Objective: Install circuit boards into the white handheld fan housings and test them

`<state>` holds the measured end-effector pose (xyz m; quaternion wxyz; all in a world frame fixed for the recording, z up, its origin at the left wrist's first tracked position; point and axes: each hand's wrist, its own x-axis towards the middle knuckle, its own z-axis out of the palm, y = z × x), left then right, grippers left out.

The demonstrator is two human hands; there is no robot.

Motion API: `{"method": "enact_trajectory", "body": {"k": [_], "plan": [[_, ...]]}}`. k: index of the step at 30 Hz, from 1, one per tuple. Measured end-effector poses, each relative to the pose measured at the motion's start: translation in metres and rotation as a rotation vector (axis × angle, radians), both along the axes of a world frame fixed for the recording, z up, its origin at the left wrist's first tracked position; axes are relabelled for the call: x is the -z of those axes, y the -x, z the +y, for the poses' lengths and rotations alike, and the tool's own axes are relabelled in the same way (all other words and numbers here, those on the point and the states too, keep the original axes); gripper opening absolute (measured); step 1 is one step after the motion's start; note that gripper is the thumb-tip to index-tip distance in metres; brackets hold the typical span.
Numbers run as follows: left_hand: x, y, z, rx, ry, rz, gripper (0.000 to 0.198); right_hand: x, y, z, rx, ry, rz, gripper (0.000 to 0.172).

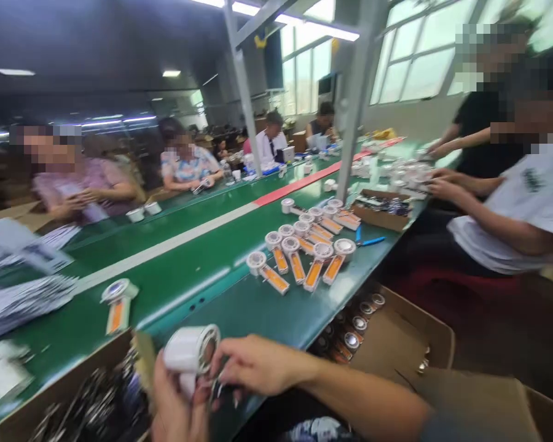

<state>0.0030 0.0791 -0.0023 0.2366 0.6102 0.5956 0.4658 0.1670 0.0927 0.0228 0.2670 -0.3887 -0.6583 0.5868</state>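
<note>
Head view: left hand point(175, 396) clamped round a white cylindrical unit point(184, 350), held up over the near edge of the green bench point(221, 313). Right hand point(253, 365) at the unit's round end, fingers curled in close; cannot tell whether they grip anything, detail blurred. Just left of the hands, a carton of dark small parts point(144, 359). Lower right, below bench level, an open carton point(391, 353) with round-headed pieces inside. Beyond the first carton, one unit with an orange strip point(117, 312). Centre bench: cluster of similar orange-strip units point(297, 268), blue-handled tool point(373, 241) just beside. Behind these, a parts tray point(382, 219). Farther right, a person in a white shirt point(525, 190); across the line, a person in pink point(96, 178).
</note>
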Motion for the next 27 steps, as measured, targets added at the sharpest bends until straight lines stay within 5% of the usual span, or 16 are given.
{"method": "enact_trajectory", "body": {"k": [3, 7, 14, 22, 24, 27], "plan": [[0.001, 0.0, -0.006, -0.019, 0.046, 0.136, 0.069, -0.01, -0.005, -0.01, 0.115, -0.331, -0.329, 0.019], [-0.002, -0.013, -0.015, -0.056, 0.057, -0.014, 0.062, 0.0, 0.011, -0.015, 0.308, -0.266, -0.434, 0.026], [-0.005, -0.018, -0.02, -0.055, 0.14, -0.452, 0.06, 0.021, 0.024, -0.001, 0.222, 0.009, 0.001, 0.011], [0.004, -0.012, -0.017, -0.033, 0.164, -0.592, 0.058, 0.022, 0.007, -0.014, 0.117, 0.3, 0.524, 0.035], [0.003, -0.013, -0.02, -0.004, 0.191, -0.661, 0.055, 0.018, 0.008, -0.02, 0.144, 0.121, 0.428, 0.029], [0.0, -0.015, -0.026, 0.028, 0.221, -0.764, 0.05, 0.018, 0.009, -0.029, 0.155, -0.443, 0.029, 0.032]]}}
